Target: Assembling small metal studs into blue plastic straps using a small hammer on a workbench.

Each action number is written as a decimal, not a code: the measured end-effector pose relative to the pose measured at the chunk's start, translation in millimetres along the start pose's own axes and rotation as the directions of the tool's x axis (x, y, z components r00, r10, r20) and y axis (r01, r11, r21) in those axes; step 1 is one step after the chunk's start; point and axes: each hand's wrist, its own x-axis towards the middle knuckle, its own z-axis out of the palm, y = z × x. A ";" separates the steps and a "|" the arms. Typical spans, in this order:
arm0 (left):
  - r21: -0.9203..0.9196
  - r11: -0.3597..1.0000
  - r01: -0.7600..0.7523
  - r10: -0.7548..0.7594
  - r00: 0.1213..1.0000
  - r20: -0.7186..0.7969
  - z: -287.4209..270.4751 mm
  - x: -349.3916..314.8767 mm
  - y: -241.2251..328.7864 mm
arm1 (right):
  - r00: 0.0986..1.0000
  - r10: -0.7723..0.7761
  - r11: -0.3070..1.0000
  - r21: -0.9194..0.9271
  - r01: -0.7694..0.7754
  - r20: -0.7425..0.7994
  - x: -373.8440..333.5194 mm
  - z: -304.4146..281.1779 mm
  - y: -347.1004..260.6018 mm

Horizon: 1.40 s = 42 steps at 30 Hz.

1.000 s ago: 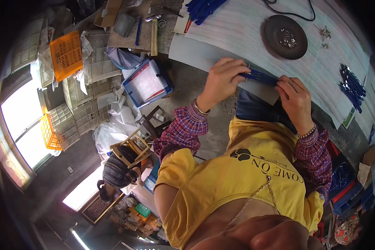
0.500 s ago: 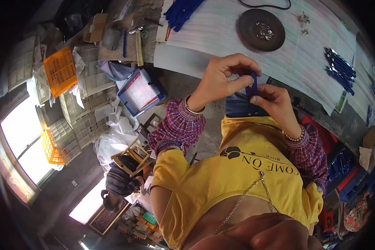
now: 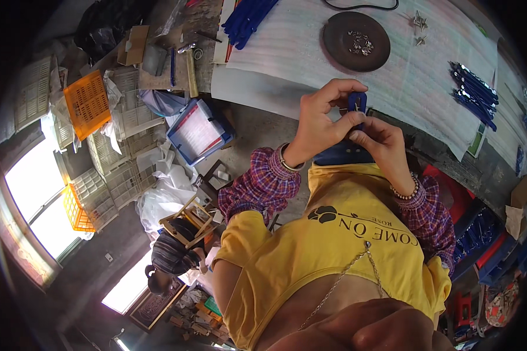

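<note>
Between my two hands is a narrow dark-blue strap (image 3: 358, 99), bent into a small loop whose top stands above my fingers. My left hand (image 3: 328, 114) pinches it between thumb and fingers. My right hand (image 3: 385, 142) grips the strap's lower part just beside, thumb pressed to fingertips. A small shiny bit shows inside the loop, too small to name. Beyond my hands, a dark round dish (image 3: 336, 41) with small silvery metal pieces (image 3: 362, 45) rests on the white-covered table (image 3: 287, 50). A pile of blue straps with shiny ends (image 3: 475, 96) lies to the right.
More blue straps (image 3: 249, 20) lie at the table's far left, near a hammer (image 3: 191, 73). A few metal pieces (image 3: 420, 22) sit right of the dish. On the left stand a blue bin (image 3: 198, 131) and stacked crates (image 3: 126, 105). Another person (image 3: 173, 254) bends over at lower left.
The strap, earlier seen as an upright strip between my hands, now shows as a rounded loop above my fingers. My left hand has shifted slightly right; the table appears a little further left.
</note>
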 end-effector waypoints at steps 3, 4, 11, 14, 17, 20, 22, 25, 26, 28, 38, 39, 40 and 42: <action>0.069 0.997 0.032 -0.031 0.999 -0.018 -0.1 1.8 5.4 | 0.999 0.014 1.000 -0.013 -0.013 0.041 0.8 1.5 -6.3; 0.063 0.991 0.117 -0.115 0.993 -0.032 -0.6 2.3 6.1 | 0.999 0.013 1.000 -0.012 -0.012 0.044 0.3 1.5 -7.8; 0.043 0.994 -0.097 0.099 0.994 -0.050 2.8 5.4 -11.9 | 0.999 0.036 0.998 -0.052 -0.038 -0.036 2.1 1.2 5.1; 0.099 0.995 -0.004 0.007 1.000 -0.029 1.3 4.9 -3.1 | 0.998 0.050 0.999 -0.016 -0.051 -0.029 0.9 3.3 0.9; 0.162 0.968 0.191 -0.191 0.981 -0.018 -2.3 3.5 4.3 | 0.997 0.078 0.997 0.006 -0.078 0.002 0.0 4.4 -5.3; 0.080 0.996 0.046 -0.045 0.999 -0.008 -1.1 3.3 -1.3 | 0.998 0.052 0.999 0.002 -0.052 -0.019 0.8 4.4 0.2; 0.097 0.994 -0.054 0.058 0.998 -0.031 1.6 3.0 -10.0 | 0.999 0.021 1.000 0.005 -0.021 -0.042 1.2 4.7 1.4; 0.104 0.990 -0.100 0.106 0.993 -0.055 2.7 2.2 -8.0 | 0.996 -0.007 0.992 -0.126 -0.004 -0.087 0.2 6.2 0.2; 0.088 0.995 -0.049 0.054 0.997 -0.053 2.4 1.6 -5.0 | 0.999 0.003 0.996 -0.094 -0.008 -0.055 0.0 5.2 1.8; 0.113 0.993 0.037 -0.034 0.999 -0.032 -0.2 0.8 0.1 | 1.000 0.011 0.998 -0.065 -0.013 -0.024 -1.4 4.5 0.2; 0.131 0.989 -0.064 0.073 0.996 -0.060 4.9 3.6 -10.9 | 0.997 0.008 1.000 -0.028 -0.010 -0.070 1.6 2.3 2.9; 0.126 0.990 -0.067 0.075 0.996 -0.055 4.8 3.7 -10.0 | 0.998 0.026 0.999 -0.019 -0.028 -0.058 1.4 1.7 2.5; 0.118 0.993 -0.001 0.005 1.000 -0.029 4.6 3.8 -9.1 | 0.998 0.045 0.999 -0.011 -0.045 -0.043 0.9 0.4 2.1; 0.113 0.992 0.064 -0.064 0.998 -0.001 4.1 4.7 -7.1 | 0.998 0.055 0.998 0.010 -0.055 -0.024 -0.6 -3.3 2.2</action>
